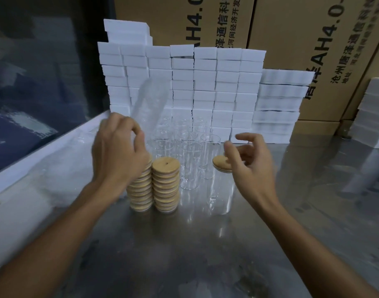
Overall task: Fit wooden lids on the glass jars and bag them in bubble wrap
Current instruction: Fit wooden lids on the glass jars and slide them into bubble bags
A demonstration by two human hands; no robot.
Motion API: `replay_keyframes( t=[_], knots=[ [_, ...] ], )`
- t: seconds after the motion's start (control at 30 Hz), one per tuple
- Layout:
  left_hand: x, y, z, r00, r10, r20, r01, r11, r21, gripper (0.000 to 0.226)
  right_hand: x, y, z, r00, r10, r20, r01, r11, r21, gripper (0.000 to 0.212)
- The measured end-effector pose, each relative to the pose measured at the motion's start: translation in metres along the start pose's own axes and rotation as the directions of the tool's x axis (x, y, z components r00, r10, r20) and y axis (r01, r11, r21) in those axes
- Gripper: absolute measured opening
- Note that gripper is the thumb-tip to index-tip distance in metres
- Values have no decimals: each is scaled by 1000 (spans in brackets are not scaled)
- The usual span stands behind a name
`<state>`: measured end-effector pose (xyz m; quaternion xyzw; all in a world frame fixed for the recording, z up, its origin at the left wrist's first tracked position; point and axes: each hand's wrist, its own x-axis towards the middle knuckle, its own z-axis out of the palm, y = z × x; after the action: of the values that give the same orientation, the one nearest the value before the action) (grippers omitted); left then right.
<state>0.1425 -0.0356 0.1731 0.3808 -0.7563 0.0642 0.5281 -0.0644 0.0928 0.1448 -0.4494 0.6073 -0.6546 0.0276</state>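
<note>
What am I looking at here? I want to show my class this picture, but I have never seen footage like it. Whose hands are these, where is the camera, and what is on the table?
There is no machine here, only a person at work. One camera sits on the person's head and looks forward and down, so both arms reach in from the bottom edge. The left hand pinches a clear bubble wrap bag and holds it up. The right hand is open and holds nothing; it is just beside a glass jar that already wears its wooden lid. On the steel table stand two stacks of wooden lids and, behind them, a group of open jars. Further back are piled white foam blocks and cardboard boxes.
</note>
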Motion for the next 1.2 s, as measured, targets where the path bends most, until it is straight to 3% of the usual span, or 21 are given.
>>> replay_keyframes(
  t=[0.1, 0.17, 0.23, 0.33, 0.4, 0.47, 0.53, 0.57, 0.63, 0.7, 0.73, 0.8, 0.9, 1.03, 1.13, 1.2],
  knots=[
    [-22, 33, 0, 986, 162, 37, -159, 984, -83, 3, -2, -20, 11, 963, 152, 223, -167, 985, 48, 63],
    [-37, 49, 3, 964, 256, 78, -246, 962, -118, 2, -3, -26, 17, 911, 265, 316, -292, 955, 41, 72],
    [-52, 60, 8, 934, 329, 136, -306, 938, -165, 4, -1, -27, 22, 884, 333, 327, -363, 931, 32, 55],
    [-69, 65, 17, 892, 391, 226, -347, 913, -213, 6, 3, -22, 25, 905, 341, 253, -370, 926, 79, 13],
    [-76, 64, 22, 861, 410, 300, -357, 909, -217, 8, 6, -19, 22, 908, 341, 242, -382, 912, 151, 8],
    [-80, 62, 27, 845, 346, 407, -261, 932, -251, 10, 7, -15, 18, 915, 322, 242, -363, 919, 150, 9],
    [-79, 62, 30, 856, 198, 477, -14, 933, -361, 12, 7, -10, 15, 924, 287, 254, -321, 941, 107, 8],
    [-76, 63, 30, 869, 107, 482, 138, 885, -444, 14, 6, -7, 14, 926, 262, 273, -294, 952, 82, 6],
    [-64, 69, 29, 859, -107, 501, 429, 686, -588, 22, 3, -3, 13, 922, 194, 336, -207, 978, 2, 5],
    [-50, 72, 29, 760, -275, 589, 636, 503, -585, 41, 0, -1, 13, 909, 122, 399, -99, 992, -77, 7],
    [-44, 73, 29, 707, -316, 633, 695, 475, -539, 50, -2, 0, 13, 899, 79, 431, -32, 993, -114, 6],
    [-38, 75, 30, 636, -352, 687, 749, 496, -440, 52, -5, 1, 14, 876, -14, 482, 115, 977, -180, 11],
    [-37, 74, 37, 580, -391, 715, 793, 472, -385, 30, -4, 4, 13, 854, -92, 512, 234, 947, -221, 25],
    [-39, 73, 46, 561, -414, 716, 812, 442, -381, 16, -9, 9, 7, 801, -125, 585, 291, 936, -199, 30],
    [-45, 71, 52, 533, -393, 749, 826, 435, -359, 15, -10, 10, 1, 929, -190, 317, 240, 962, -127, 41],
    [-51, 69, 57, 501, -382, 777, 835, 451, -316, 14, -5, 16, -1, 977, -109, 181, 134, 983, -127, 34]
  ],
)
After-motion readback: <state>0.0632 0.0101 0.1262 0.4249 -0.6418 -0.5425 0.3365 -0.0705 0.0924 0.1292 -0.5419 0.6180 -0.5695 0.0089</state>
